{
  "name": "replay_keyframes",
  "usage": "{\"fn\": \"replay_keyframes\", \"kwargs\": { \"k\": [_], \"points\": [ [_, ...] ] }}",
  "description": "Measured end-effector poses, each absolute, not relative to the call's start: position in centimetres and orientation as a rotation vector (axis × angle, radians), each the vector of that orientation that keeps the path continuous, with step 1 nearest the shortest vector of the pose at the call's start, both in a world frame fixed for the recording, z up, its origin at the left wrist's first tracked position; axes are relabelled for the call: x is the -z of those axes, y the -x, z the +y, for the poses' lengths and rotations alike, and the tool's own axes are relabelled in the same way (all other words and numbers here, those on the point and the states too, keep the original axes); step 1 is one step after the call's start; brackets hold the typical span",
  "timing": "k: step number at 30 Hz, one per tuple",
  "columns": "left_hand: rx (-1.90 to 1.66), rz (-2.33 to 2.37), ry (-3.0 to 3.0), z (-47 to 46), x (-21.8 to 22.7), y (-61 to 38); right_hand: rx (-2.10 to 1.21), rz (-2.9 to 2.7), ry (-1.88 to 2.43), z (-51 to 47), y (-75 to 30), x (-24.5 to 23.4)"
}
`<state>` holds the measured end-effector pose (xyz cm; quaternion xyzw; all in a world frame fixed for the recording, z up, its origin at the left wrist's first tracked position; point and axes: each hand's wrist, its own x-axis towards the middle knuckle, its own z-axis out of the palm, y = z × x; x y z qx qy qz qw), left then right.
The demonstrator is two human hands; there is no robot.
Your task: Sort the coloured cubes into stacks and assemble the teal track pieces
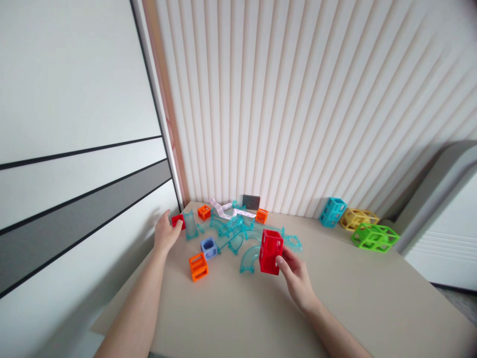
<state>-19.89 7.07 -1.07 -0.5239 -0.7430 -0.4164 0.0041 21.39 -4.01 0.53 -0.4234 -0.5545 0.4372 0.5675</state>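
A pale ribbed wall (298, 99) fills the far side, meeting at the left a white wall (74, 99) crossed by black lines and a grey band. Below them a beige table (354, 308) runs from the near edge to the far corner, with a white cabinet (447, 238) just beyond its right edge. Three open frame pieces sit at the far right of the table, well apart from the hands: a green frame (374, 236) nearest, a yellow frame (358, 218) just behind it, and a teal frame cube (333, 211) to their left. In the far middle lies a loose heap of clear teal track curves (233, 231). The right hand (298, 278) grips a red frame cube (271, 251) from its near right side, thumb on the front face and fingers behind; the cube stands upright at the near right edge of the heap. The left hand (166, 233) reaches to the far left of the heap and pinches a small red block (179, 220) between thumb and fingers. Between the two hands, near the left one, lies an orange double block (198, 266), with a small blue block (209, 247) just beyond it. Two small orange blocks (203, 212) (261, 215) sit at the far edge of the heap, a pale zigzag strip (227, 209) lies between them, and a grey plate (251, 202) stands against the ribbed wall.
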Motion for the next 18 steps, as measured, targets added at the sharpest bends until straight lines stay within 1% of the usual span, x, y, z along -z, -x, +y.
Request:
{"fn": "replay_keyframes", "kwargs": {
  "k": [3,8,18],
  "points": [
    [1.210,-2.394,1.749,7.5,2.2,20.1,-1.026,-1.325,0.984,-4.0,-21.4,-0.4],
    [1.114,-2.426,1.814,7.7,2.8,20.3,-1.019,-1.352,0.990,-3.9,-21.5,-0.2],
    [1.130,-2.436,1.700,7.3,2.6,20.2,-1.005,-1.341,1.025,-3.8,-21.5,0.3]
  ]
}}
